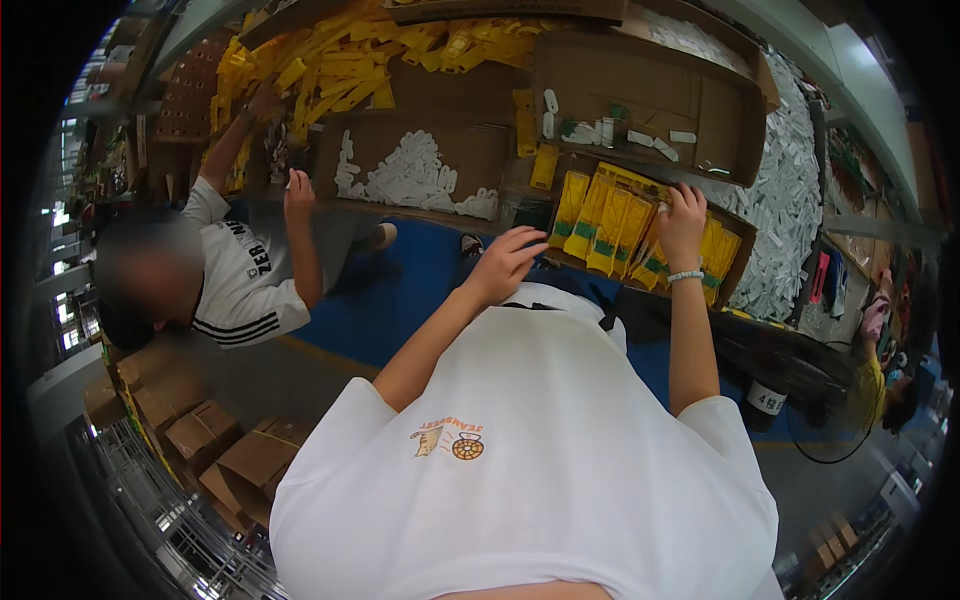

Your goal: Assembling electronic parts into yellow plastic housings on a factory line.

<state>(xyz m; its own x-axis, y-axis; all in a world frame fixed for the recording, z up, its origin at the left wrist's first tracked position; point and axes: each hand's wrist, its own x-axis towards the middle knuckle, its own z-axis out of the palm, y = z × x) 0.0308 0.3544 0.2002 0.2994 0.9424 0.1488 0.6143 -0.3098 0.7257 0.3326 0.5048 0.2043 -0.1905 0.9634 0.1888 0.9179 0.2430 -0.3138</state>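
Right hand point(683, 215) rests fingers-down on yellow packets point(610, 222) standing in rows in cardboard tray point(738, 262); whether it pinches one, cannot tell. Left hand point(507, 262) hovers loosely curled, empty, just left of tray, above blue table surface point(400, 290). Judgement: press packet tops level, keep rows upright and tight, use left hand to brace tray edge. Co-worker's hand point(298, 197) nears white parts pile point(415, 175); stay out of its way.
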